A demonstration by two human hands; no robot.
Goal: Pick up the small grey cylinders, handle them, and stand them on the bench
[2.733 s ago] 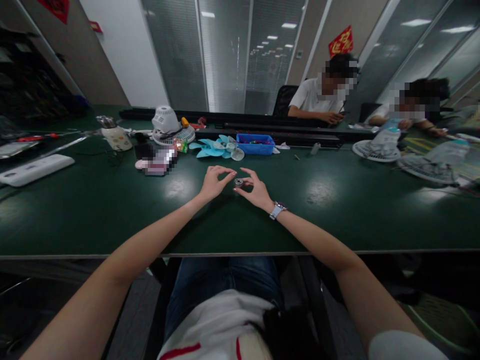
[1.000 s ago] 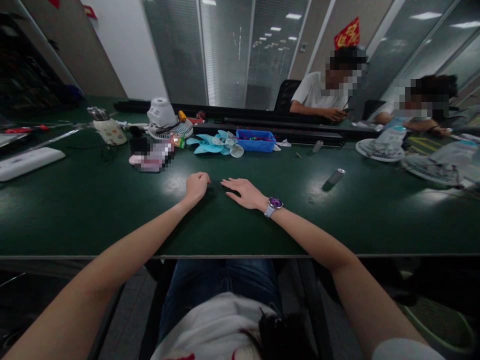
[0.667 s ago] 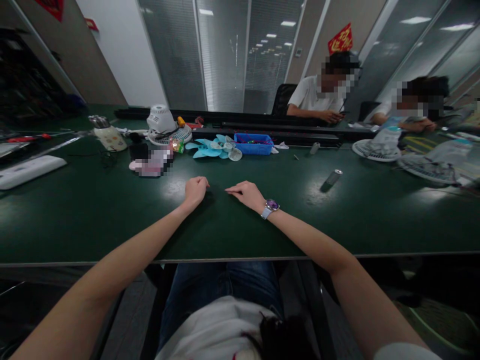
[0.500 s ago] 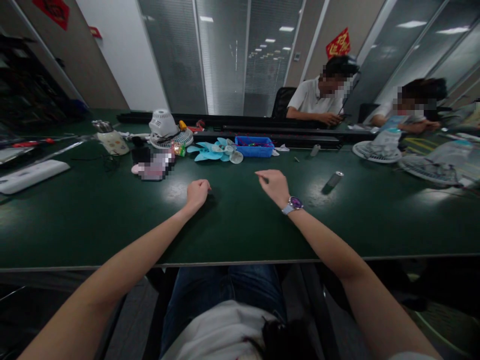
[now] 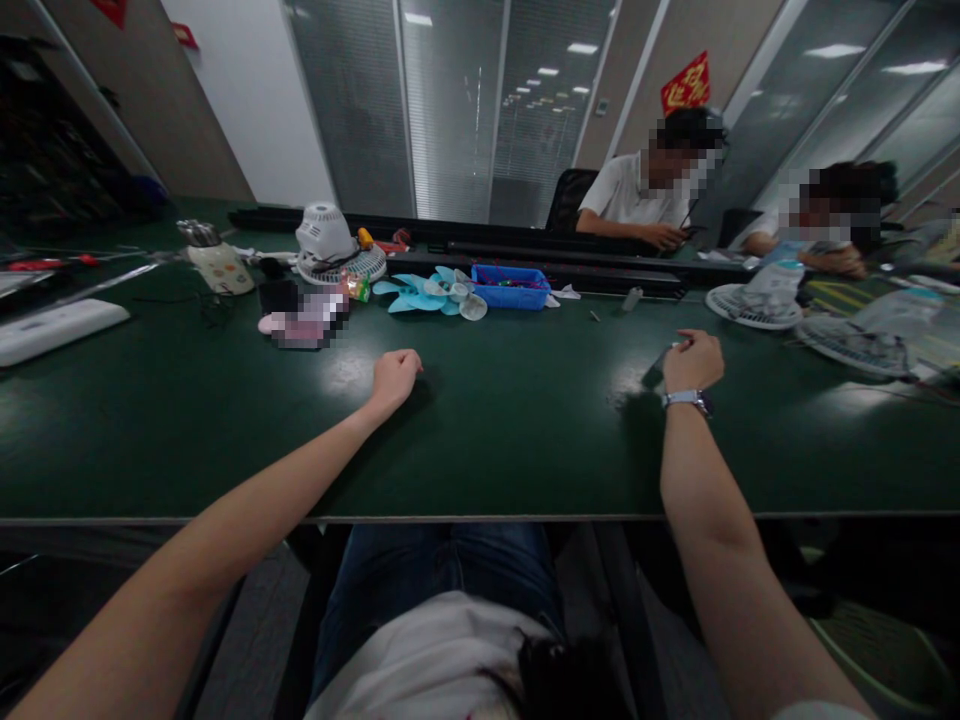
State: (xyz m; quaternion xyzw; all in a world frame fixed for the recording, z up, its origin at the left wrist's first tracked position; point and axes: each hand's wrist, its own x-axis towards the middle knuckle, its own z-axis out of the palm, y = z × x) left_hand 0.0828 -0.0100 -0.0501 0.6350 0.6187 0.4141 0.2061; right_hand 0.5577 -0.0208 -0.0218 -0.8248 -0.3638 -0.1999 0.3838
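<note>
Green worktop (image 5: pixel 480 440) carries a small grey cylinder (image 5: pixel 661 363), partly covered by the right hand (image 5: pixel 694 360) (whether it stands or lies cannot be told). Right grip: fingers bent at the cylinder; closure on it cannot be confirmed. Left grip: the left hand (image 5: pixel 396 378) is curled, its contents, if any, hidden. For a sound hold, set thumb and fingertips on opposite sides of the cylinder, press evenly, and lift straight up before any sideways travel. The near edge (image 5: pixel 480 519) lies well apart from both hands. Lateral room extends between them, in front of the blue tray (image 5: pixel 517 297). Observe the white fan grille (image 5: pixel 724 308) beyond the right hand; avoid outward swings.
</note>
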